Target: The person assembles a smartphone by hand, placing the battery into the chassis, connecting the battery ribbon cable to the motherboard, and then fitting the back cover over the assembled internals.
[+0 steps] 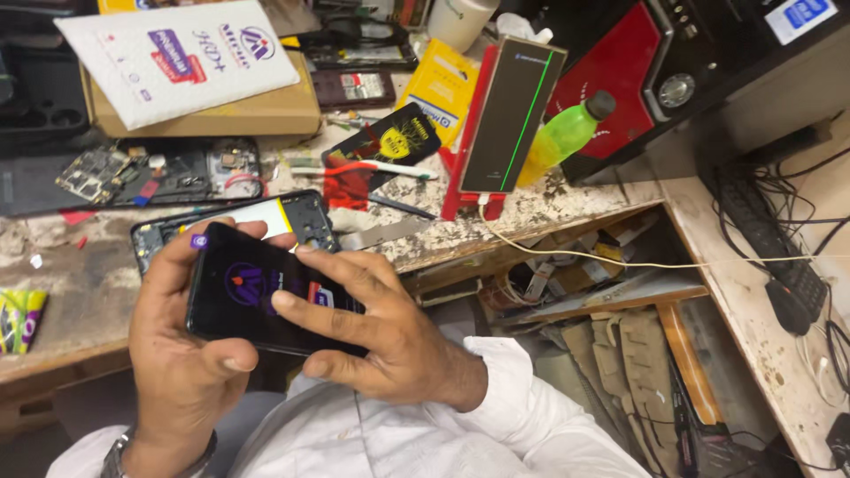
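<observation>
Left hand (pixel 181 354) is wrapped around a black phone (pixel 266 296), thumb curled over the near edge and fingers closed around the far edge, so it's clamped on it; the phone sits in the air just above the front edge of the workbench (pixel 71 301), screen up and lit with a purple logo. Right hand (pixel 381 332) comes in from the other side, fingers spread and lying flat across the screen, index fingertip pressing near the middle; it's touching the glass rather than gripping it, with the lower fingers tucked under the phone's near corner.

Just behind the phone, on the bench, there's an opened-up phone frame (pixel 305 217) with a pale battery showing; further left a bare circuit board (pixel 93 173) lies on a dark mat. Beyond that, a brown cardboard box (pixel 221 111) with a white padded packet (pixel 177 53) on top. To the right, a black card with a yellow print (pixel 390 142), a toothbrush (pixel 372 168), then a dark screen panel with a green line (pixel 506 115) propped on a red stand; a green bottle (pixel 562 133) leans beside it; a pale cable (pixel 620 261) trails off right.
</observation>
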